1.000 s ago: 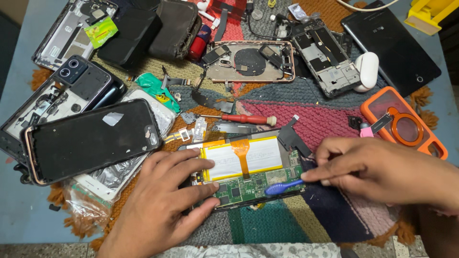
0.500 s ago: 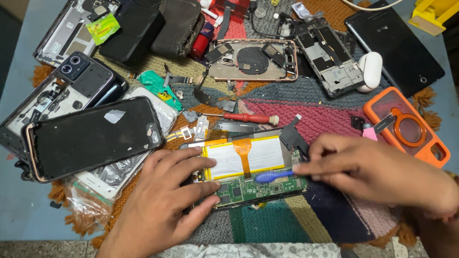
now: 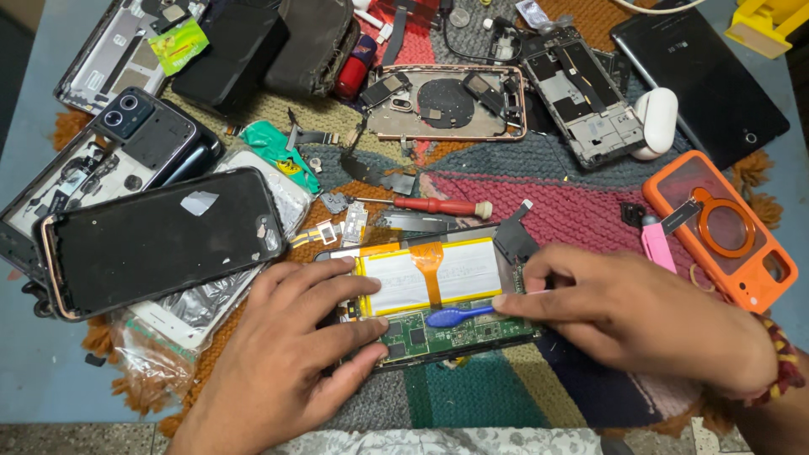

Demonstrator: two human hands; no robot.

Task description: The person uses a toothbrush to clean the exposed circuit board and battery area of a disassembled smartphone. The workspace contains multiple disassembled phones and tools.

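An opened phone lies on a woven mat, showing a white battery with an orange ribbon cable and a green circuit board. My left hand presses flat on the phone's left end, fingers spread over its edge. My right hand pinches a blue plastic pry tool, whose rounded tip rests between the battery and the circuit board.
A black phone screen lies to the left over other parts. A red-handled screwdriver sits just behind the open phone. An orange phone case, a white earbud case, a black tablet and several stripped phone frames crowd the mat.
My right hand has slid left with the blue pry tool, moving its tip further along the battery's lower edge. My left hand stays pressed on the phone.
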